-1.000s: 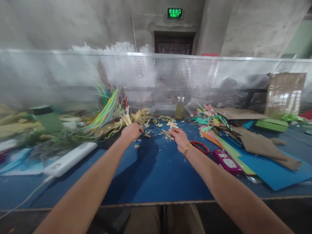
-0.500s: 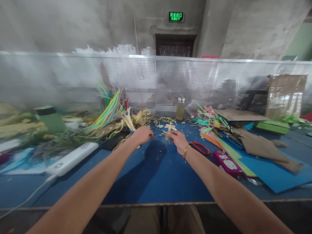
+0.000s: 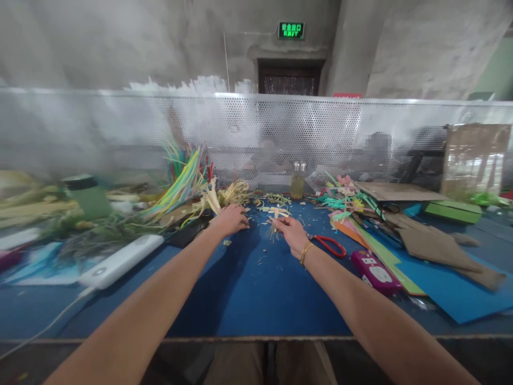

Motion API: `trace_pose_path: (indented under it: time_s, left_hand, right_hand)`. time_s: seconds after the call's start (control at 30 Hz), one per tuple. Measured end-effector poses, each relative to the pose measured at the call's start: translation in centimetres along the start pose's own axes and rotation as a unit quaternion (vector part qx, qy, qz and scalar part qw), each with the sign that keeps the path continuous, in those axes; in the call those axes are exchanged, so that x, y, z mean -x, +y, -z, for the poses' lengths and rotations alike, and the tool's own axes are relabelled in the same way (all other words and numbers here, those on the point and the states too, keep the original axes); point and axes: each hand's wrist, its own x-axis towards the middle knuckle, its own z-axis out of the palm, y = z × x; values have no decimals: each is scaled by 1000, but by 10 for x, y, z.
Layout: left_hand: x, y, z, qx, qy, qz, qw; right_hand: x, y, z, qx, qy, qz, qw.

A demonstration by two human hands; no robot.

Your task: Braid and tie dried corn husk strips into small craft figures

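Note:
In the head view my right hand (image 3: 292,231) pinches a small tuft of thin straw-like strands (image 3: 273,232), which fans down toward the blue table. Pale flat strips (image 3: 278,212) lie just beyond those fingertips. My left hand (image 3: 234,218) is low over the table to the left, its fingers curved and a little apart, with nothing visible in them. It is nearest to a pile of dry, pale husks (image 3: 234,191), just behind it. Red-handled scissors (image 3: 329,245) lie to the right of my right hand, their blades partly hidden by it.
A white power bank (image 3: 122,261) with a cable lies at left, near a green jar (image 3: 88,197). Coloured stems (image 3: 182,179) stand behind. At right are a purple case (image 3: 375,271), blue paper (image 3: 460,299) and brown paper (image 3: 435,247). A perforated metal screen (image 3: 236,120) borders the back.
My left hand has moved slightly left, toward the dry husks, and its fingers have spread a little. My right hand still pinches the straw tuft. The view has shifted slightly.

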Motion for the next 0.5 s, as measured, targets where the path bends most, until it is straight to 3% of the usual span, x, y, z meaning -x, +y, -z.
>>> trace_pose_path:
  time_s: [0.1,0.3,0.4,0.47,0.5]
  left_hand:
    - [4,2,-1,-56,17,-9,998]
    - [13,-7,7,-77,30,60,995]
    - [15,8,12,-34,62,42,997]
    - [16,26,14,39,86,36,995]
    - [16,37,16,97,69,34,992]
  right_hand:
    - [-1,2,0,-7,3,2,1000]
    - [-2,5,-1,-5,-5,4,1000]
    - [-1,6,-1,0,-14,3,1000]
    - [-1,7,-1,2,-19,7,1000]
    - [-1,7,-1,3,-20,8,1000]
